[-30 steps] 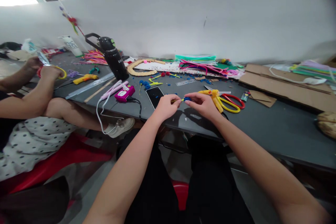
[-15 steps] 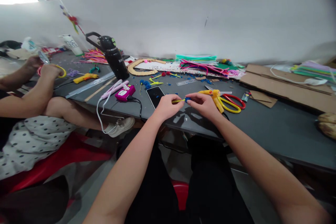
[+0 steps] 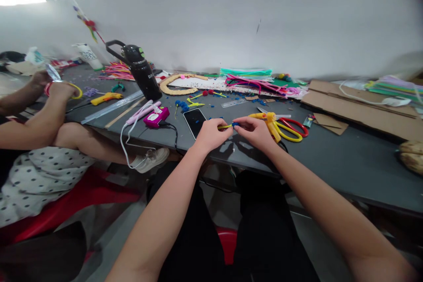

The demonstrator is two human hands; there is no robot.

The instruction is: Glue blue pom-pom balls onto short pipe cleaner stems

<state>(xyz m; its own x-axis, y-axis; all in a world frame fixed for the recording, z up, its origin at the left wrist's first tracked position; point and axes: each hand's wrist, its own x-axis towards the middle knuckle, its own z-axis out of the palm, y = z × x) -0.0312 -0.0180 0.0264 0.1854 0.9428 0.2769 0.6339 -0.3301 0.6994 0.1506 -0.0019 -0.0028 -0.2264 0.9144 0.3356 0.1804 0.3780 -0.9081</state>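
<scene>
My left hand (image 3: 214,134) pinches a yellow pipe cleaner (image 3: 225,127) above the table's front edge. At its right end is a small blue fuzzy piece (image 3: 235,124), and the fingertips of my right hand (image 3: 253,131) are closed on it. Both hands nearly meet there. A phone (image 3: 194,121) lies flat just left of my left hand. Close to my right hand are a yellow glue gun (image 3: 271,124) and scissors (image 3: 291,131) with red and yellow handles. Blue and yellow fuzzy pieces (image 3: 182,105) rest behind the phone.
A black bottle (image 3: 143,75) stands at the back left, near a magenta power box (image 3: 156,117) with cables. Pink pipe cleaners (image 3: 253,84) and cardboard (image 3: 360,103) lie along the wall. At the far left, another person's hands (image 3: 61,90) hold scissors.
My hands keep almost the same hold and place, with only slight finger movement. The view has shifted a little. The other person's scissors have tilted slightly.
</scene>
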